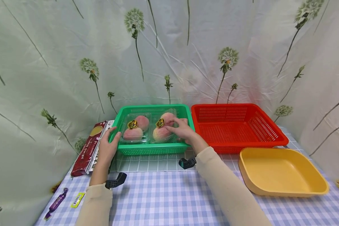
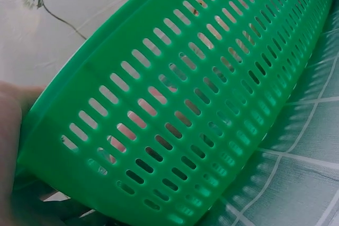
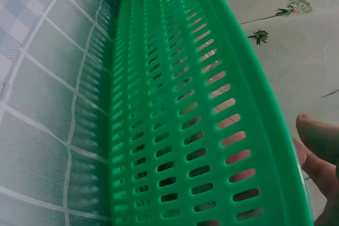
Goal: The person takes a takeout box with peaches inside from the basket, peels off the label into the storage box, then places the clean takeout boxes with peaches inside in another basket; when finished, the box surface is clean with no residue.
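Observation:
Two clear plastic packs of peaches with round black-and-gold stickers sit in a green basket. The left peach pack lies flat; the right peach pack is slightly tilted. At the basket's left end, my left hand holds the rim; the left wrist view shows part of this hand at the green basket's corner. My right hand reaches over the front rim and grips the right pack, thumb and fingers over its right side. More pink fruit shows partly hidden beneath this hand.
A red basket stands right of the green one, with a yellow tub in front of it. On the left are a dark red packet, a purple-wrapped candy and a small yellow packet. A patterned curtain hangs behind.

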`<state>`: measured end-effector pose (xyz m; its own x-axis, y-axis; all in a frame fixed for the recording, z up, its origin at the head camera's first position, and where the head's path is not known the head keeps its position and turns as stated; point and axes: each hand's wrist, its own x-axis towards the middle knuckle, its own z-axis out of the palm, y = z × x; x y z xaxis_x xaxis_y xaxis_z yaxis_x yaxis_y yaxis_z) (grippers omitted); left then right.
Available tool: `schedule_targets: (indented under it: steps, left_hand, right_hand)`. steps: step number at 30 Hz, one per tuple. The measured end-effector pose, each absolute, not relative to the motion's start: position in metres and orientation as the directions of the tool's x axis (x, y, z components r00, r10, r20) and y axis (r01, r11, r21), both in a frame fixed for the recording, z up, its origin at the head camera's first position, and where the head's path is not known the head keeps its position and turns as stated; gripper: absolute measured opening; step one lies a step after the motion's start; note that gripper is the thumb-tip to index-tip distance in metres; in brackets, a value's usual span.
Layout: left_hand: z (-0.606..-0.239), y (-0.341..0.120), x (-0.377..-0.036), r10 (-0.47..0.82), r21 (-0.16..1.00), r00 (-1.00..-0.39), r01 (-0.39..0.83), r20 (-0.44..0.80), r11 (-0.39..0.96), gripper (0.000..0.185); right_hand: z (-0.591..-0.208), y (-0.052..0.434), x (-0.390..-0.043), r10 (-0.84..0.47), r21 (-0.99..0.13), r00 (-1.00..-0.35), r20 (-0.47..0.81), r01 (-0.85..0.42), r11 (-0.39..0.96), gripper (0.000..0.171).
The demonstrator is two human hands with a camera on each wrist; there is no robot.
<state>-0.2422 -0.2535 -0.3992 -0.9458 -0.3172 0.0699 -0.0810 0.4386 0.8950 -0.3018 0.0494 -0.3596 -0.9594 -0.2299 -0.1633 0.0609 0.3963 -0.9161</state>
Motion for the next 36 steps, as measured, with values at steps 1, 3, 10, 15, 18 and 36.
schedule_targets:
  steps: [1,3,10,15,18,36]
  left_hand:
    - [-0.399,-0.253,-0.242,-0.319,0.896,-0.945,-0.081,0.07,0.437,0.06]
    - [-0.398,-0.252,-0.242,-0.322,0.897,-0.944,-0.084,0.068,0.433,0.059]
    - [-0.399,-0.253,-0.241,-0.338,0.896,-0.938,-0.088,0.073,0.436,0.059]
    - [-0.399,-0.252,-0.241,-0.349,0.898,-0.934,-0.09,0.074,0.431,0.057]
    - [-0.399,-0.251,-0.242,-0.356,0.898,-0.931,-0.087,0.081,0.431,0.057]
    - [-0.401,-0.251,-0.246,-0.364,0.903,-0.926,-0.073,0.096,0.423,0.054]
  right_hand:
    - [-0.361,0.048,-0.301,-0.211,-0.919,-0.969,-0.131,0.039,0.393,0.027]
    - [-0.363,0.045,-0.3,-0.169,-0.919,-0.983,-0.066,-0.006,0.395,0.02]
    - [-0.362,0.039,-0.295,-0.047,-0.888,-0.991,0.125,-0.133,0.439,0.027]
    - [-0.359,0.043,-0.296,-0.015,-0.876,-0.984,0.178,-0.166,0.452,0.032]
    - [-0.355,0.047,-0.296,0.02,-0.872,-0.984,0.175,-0.146,0.468,0.034]
    - [-0.326,0.081,-0.278,0.135,-0.99,-0.989,0.064,-0.046,0.136,0.029]
